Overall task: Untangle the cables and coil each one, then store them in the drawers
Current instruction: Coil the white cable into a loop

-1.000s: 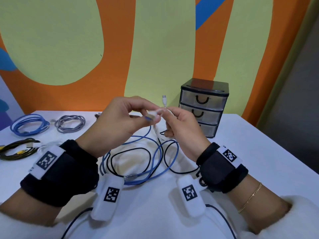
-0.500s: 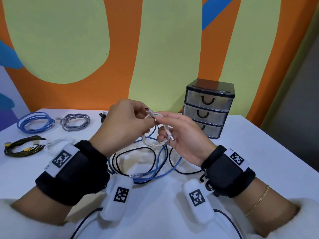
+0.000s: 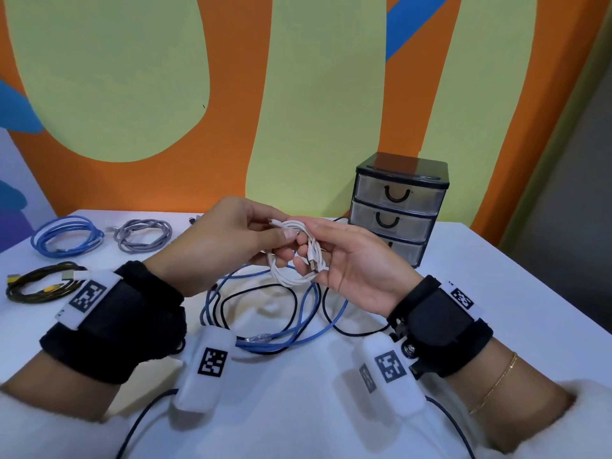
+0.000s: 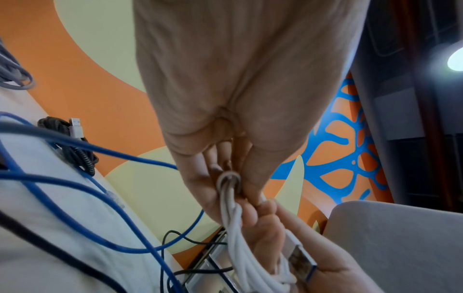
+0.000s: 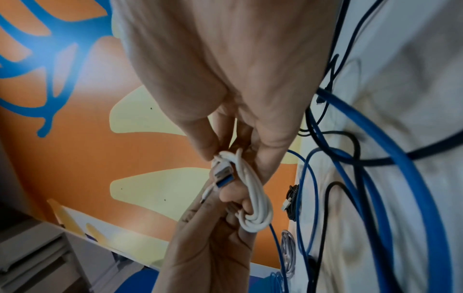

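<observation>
1. Head view showed both hands raised over the white surface [image 3: 496,293] at mid-frame, sharing one coiled white cable [image 3: 291,260].
2. The left hand [image 3: 228,240] pinched the top of the coil between thumb and fingers; its grip was narrow, closed on the white cable.
3. The right hand [image 3: 351,263] lay palm up just right of it, fingers curled around the coil's right side, with the USB plug [image 3: 313,263] resting against those fingers.
4. In the left wrist view, the white cable [image 4: 233,218] ran down from the left hand's [image 4: 225,99] pinch, a loop wound around the bundle at the fingertips.
5. In the right wrist view, the right hand [image 5: 225,69] held the white cable [image 5: 253,198] near the plug, with the loops hanging to the lower right.
6. A loose tangle of blue cable [image 3: 298,332] and black cable [image 3: 261,289] lay on the surface below the hands.
7. At the left of the frame sat a coiled blue cable [image 3: 66,241], a grey coil [image 3: 142,238] and a black-and-yellow bundle [image 3: 39,286].
8. The drawers [image 3: 397,207], all three closed, stood at the right centre of the frame, behind the right hand.
</observation>
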